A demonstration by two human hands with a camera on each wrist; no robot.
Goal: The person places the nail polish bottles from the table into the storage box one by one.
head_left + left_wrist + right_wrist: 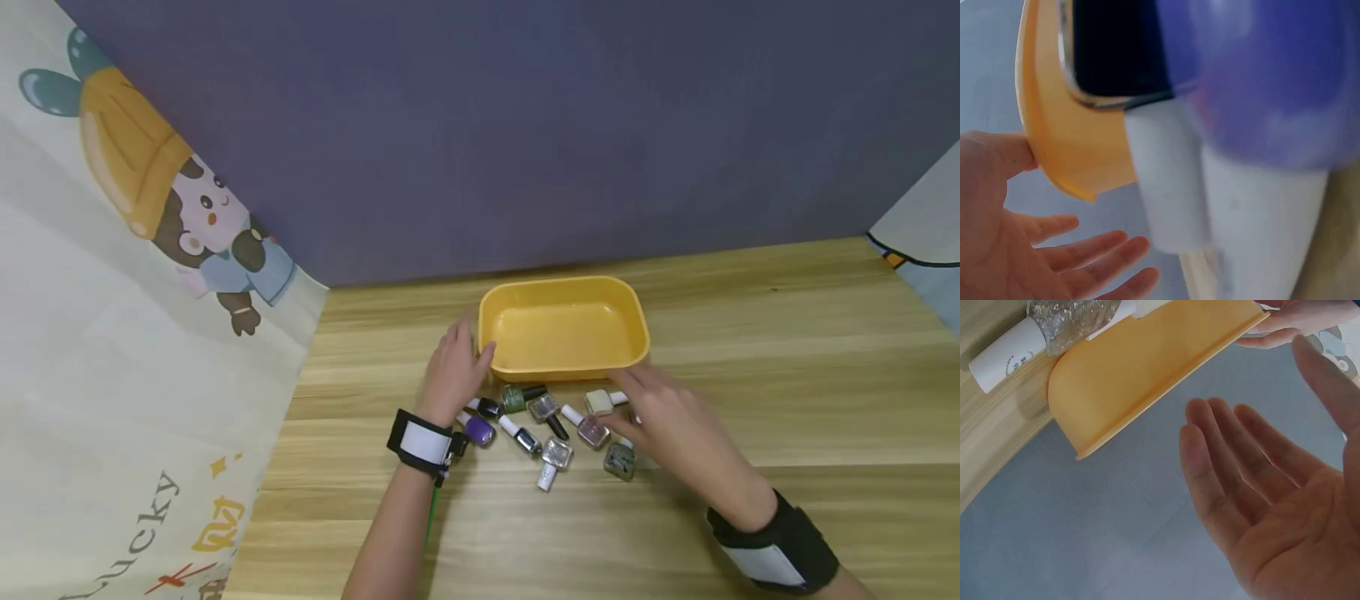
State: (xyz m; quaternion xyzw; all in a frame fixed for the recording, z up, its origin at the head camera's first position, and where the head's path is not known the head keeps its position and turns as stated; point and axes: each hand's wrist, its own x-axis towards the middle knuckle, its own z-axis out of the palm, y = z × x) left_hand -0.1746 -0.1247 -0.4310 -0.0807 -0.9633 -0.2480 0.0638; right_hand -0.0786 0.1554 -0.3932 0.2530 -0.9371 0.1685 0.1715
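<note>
A yellow plastic tray (pixel 558 374) stands on the table, and no things show inside it. At its left end is my left hand (pixel 453 371), the thumb touching the rim in the left wrist view and the other fingers extended. My right hand (pixel 671 417) hovers over the bottles by the tray's front right corner, fingers extended and nothing held. Several nail polish bottles lie in front of the tray, among them a purple bottle (pixel 480 431), a green bottle (pixel 513 399), a cream bottle (pixel 599 402) and a clear glittery bottle (pixel 557 453). The right hand hides part of this group.
The wooden table (pixel 787 375) ends at a dark blue-grey upright panel (pixel 525 142) close behind the tray. A white sheet printed with a cartoon figure (pixel 202 208) borders the left side. Both wrists wear black straps (pixel 798 542).
</note>
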